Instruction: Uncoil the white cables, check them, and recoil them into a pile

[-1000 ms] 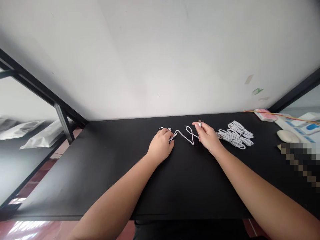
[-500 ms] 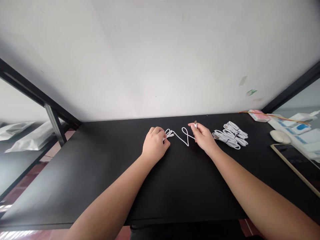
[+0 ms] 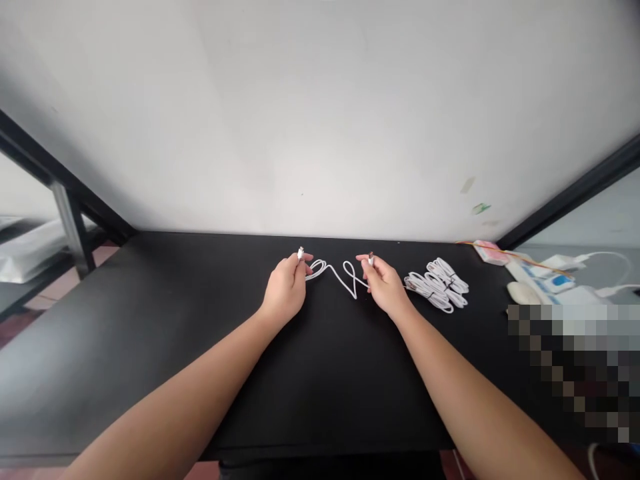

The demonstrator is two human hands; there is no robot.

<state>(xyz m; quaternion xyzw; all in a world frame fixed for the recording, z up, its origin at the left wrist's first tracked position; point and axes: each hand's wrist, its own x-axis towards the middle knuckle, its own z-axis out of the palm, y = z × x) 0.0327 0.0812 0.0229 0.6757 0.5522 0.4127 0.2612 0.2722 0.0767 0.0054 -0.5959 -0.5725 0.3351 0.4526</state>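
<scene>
A white wall (image 3: 320, 113), smooth and matt, fills the upper half of the view, and below it a flat black tabletop (image 3: 165, 320) with a dull, even surface runs from left to right. On the tabletop, between the two hands, lies one thin white cable (image 3: 336, 275), round in section and pliant; its long axis runs left to right, parallel to the wall, and its slack middle sags into two or three loose curves that rest on the black surface. The left hand (image 3: 284, 293) pinches one end of the cable between thumb and fingers, so that the small plug (image 3: 301, 253) points up and towards the wall. The right hand (image 3: 384, 285) pinches the other end the same way, with its plug (image 3: 371, 258) also pointing upward. Both hands rest low at the tabletop, near each other but apart. Just to the right of the right hand lies a heap of coiled white cables (image 3: 440, 285), each bound into a flattened oval; how many there are cannot be counted. Farther right, at the tabletop's edge, sit a pale rounded mouse (image 3: 521, 292) and a small pink packet (image 3: 486, 252).
</scene>
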